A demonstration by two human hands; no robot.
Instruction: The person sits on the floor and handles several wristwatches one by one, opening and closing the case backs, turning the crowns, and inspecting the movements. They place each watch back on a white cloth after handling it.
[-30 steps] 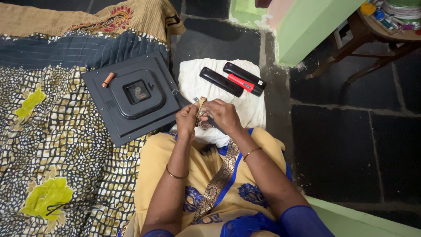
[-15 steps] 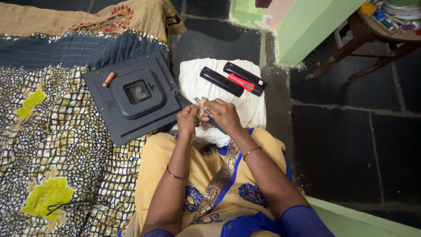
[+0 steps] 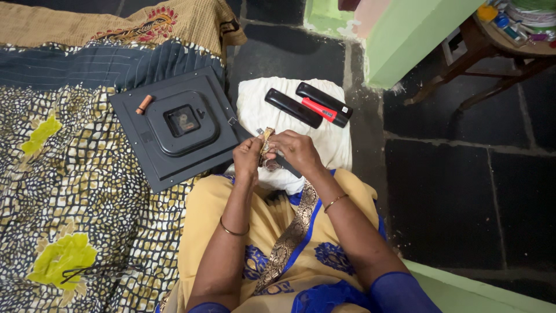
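Dark stone floor [image 3: 452, 191] lies under a person who sits with both hands close together. The left hand [image 3: 249, 159] and the right hand [image 3: 295, 152] meet over a white cloth [image 3: 339, 145]. Their fingers pinch a small gold battery [image 3: 266, 139] from both sides, and it points up and a bit tilted. Both arms bend in from the lap, and each wrist has a thin bangle. Just behind the hands, two black remotes [image 3: 307, 104] lie side by side on the cloth, one with a red stripe. To the left, a dark square clock back [image 3: 174, 130] lies flat on a patterned blanket [image 3: 63, 191]. A small brown battery [image 3: 143, 104] rests on its top corner. A green wall corner [image 3: 417, 35] stands behind.
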